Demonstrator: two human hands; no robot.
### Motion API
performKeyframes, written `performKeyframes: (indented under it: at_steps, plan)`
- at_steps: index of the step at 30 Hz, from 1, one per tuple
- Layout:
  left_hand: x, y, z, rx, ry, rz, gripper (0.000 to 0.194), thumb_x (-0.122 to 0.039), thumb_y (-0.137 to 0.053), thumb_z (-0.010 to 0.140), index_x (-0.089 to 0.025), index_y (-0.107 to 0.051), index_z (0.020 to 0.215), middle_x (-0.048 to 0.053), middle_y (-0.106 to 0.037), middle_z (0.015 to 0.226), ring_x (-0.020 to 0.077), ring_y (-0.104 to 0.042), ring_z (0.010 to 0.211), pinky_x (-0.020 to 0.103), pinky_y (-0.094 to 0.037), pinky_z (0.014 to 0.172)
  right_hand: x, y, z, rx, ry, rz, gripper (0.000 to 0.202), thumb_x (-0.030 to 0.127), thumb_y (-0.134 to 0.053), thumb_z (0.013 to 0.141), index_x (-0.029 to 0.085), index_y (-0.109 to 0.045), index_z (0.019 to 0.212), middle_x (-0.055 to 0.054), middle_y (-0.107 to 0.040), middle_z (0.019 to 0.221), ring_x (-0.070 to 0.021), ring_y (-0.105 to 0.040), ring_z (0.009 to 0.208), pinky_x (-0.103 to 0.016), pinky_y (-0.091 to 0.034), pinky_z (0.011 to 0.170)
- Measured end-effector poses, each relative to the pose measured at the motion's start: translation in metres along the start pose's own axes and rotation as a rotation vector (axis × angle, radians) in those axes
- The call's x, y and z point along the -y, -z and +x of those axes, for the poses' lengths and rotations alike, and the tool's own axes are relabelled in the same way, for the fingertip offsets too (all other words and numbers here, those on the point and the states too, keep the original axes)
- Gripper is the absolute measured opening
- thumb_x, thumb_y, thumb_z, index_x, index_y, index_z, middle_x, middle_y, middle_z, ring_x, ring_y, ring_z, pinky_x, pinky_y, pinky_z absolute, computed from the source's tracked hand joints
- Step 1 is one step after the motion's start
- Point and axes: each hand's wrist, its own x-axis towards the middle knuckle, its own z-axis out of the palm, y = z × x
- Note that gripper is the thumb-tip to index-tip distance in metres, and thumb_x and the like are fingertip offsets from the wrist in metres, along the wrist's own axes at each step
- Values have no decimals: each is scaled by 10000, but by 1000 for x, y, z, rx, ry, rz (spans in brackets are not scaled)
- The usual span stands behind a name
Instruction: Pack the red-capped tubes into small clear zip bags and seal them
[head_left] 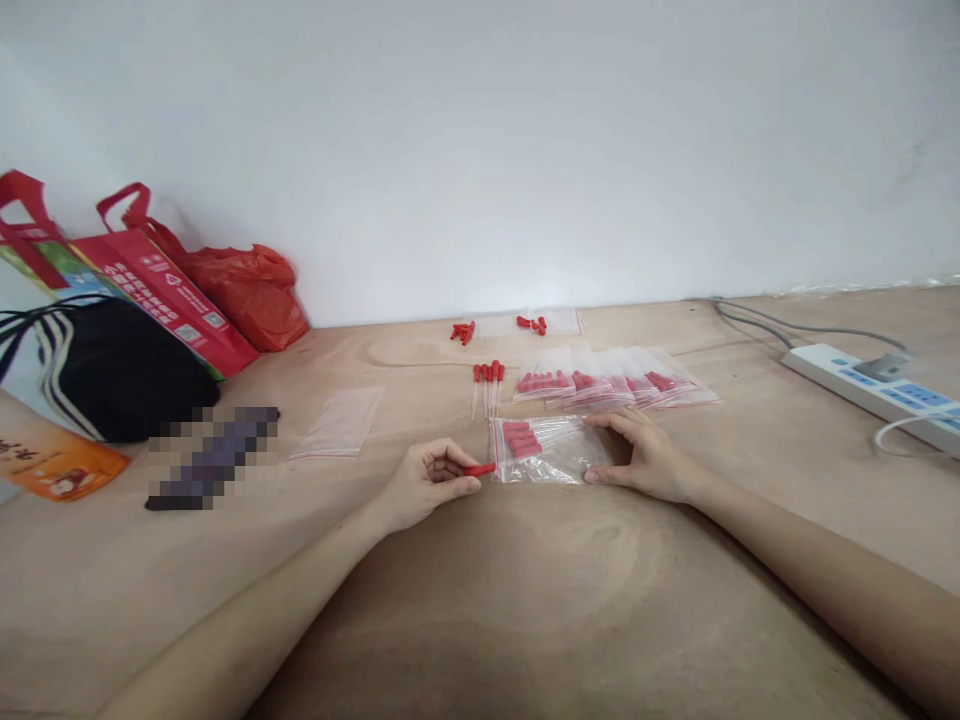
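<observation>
My left hand (pixel 430 482) is closed in a pinch around the red bulb of a dropper (pixel 480 469), at the mouth of a clear zip bag (pixel 559 465). Several red-bulbed droppers (pixel 523 439) lie inside this bag with their thin clear tubes pointing right. The held dropper's tube is hard to make out against the plastic. At the bag's far end, my right hand (pixel 637 455) holds it with the thumb low and the fingers at the upper edge. Just beyond the bag, a small row of loose droppers (pixel 488 373) lies on the wooden table (pixel 525 600).
Filled zip bags (pixel 615 378) overlap behind my right hand. Red bulbs (pixel 532 324) lie on a bag by the wall. A flat zip bag (pixel 339 422) and a blurred-out dark object (pixel 217 458) are left. Shopping bags (pixel 165 290) stand far left; a power strip (pixel 862 385) lies right.
</observation>
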Motion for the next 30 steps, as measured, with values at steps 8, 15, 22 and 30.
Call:
performKeyframes:
  at_steps: [8, 15, 22, 30]
  plan:
    - [-2, -9, 7, 56, -70, 25, 203, -296, -643, 670, -147, -601, 802, 15, -641, 773, 94, -584, 725, 213, -458, 701, -2, -1, 0, 0, 16, -16, 594, 532, -655, 592, 233, -518, 1086, -65, -560, 1067, -248, -502, 1008, -409, -413, 858]
    - [-3, -19, 22, 120, -58, 99, 269, -356, -641, 658, -138, -512, 748, -23, -545, 629, 54, -460, 495, 176, -374, 453, 0, 0, 1, 2, 16, -13, 577, 526, -655, 596, 230, -526, 1075, -67, -567, 1042, -246, -510, 983, -408, -418, 840]
    - [-1, -22, 28, 147, -115, 153, 264, -328, -679, 621, -134, -529, 721, -14, -549, 645, 78, -512, 589, 190, -399, 540, 5, 2, 1, -5, 3, 7, 531, 491, -658, 611, 231, -528, 1055, -62, -568, 1022, -243, -513, 966, -413, -417, 837]
    - [2, -24, 27, 88, -75, 297, 293, -395, -661, 627, -141, -562, 734, -40, -504, 524, 60, -412, 470, 169, -306, 443, 4, 2, 1, 17, 15, 8, 530, 488, -660, 612, 230, -528, 1056, -65, -556, 1034, -242, -503, 979, -408, -408, 847]
